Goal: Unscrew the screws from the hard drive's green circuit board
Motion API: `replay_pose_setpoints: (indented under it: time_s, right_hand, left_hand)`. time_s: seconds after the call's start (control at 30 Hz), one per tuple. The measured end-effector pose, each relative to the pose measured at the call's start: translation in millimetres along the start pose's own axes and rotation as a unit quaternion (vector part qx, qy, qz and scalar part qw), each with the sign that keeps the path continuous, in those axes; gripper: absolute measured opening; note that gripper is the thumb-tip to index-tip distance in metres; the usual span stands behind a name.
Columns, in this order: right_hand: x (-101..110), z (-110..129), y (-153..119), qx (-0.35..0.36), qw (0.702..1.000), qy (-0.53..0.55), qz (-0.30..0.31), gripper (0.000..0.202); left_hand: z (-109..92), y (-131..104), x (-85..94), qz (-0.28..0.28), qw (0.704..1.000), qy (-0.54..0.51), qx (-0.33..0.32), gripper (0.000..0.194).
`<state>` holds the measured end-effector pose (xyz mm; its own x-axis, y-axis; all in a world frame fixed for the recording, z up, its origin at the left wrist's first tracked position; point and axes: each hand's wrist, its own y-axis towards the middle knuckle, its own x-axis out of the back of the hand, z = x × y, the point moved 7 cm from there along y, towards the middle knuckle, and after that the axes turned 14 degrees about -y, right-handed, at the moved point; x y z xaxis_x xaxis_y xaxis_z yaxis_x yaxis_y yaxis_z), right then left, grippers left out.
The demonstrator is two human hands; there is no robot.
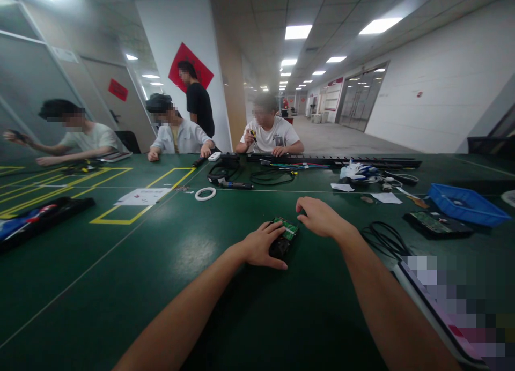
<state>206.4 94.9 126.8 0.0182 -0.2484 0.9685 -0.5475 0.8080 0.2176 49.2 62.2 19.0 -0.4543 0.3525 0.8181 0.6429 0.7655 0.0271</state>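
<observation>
Near the middle of the table lies a small black device with an exposed green circuit board (290, 229). My left hand (263, 246) lies across its left side, fingers over the board and thumb along the near edge, gripping it against the table. Part of the device is hidden under that hand. Just right of the board, my right hand (319, 216) hovers apart from it. Its fingers are curled, with a gap between thumb and forefinger and nothing visible in it.
A similar black unit with a green board (436, 223) sits at right beside a blue tray (469, 205) and a coiled black cable (386, 239). A white tape ring (205, 194), a black handheld tool (235, 185) and gloves (358, 171) lie farther back. Several people are across the table.
</observation>
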Motion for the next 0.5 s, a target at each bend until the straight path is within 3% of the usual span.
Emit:
replay_pose_setpoints:
  time_s: [0.5]
  right_hand:
    - [-4.0, -3.5, 1.3, 0.000, 0.999, 0.033, -0.016, 0.018]
  left_hand:
    - [-3.1, -2.8, 2.5, 0.006, 1.000, -0.008, 0.007, 0.119]
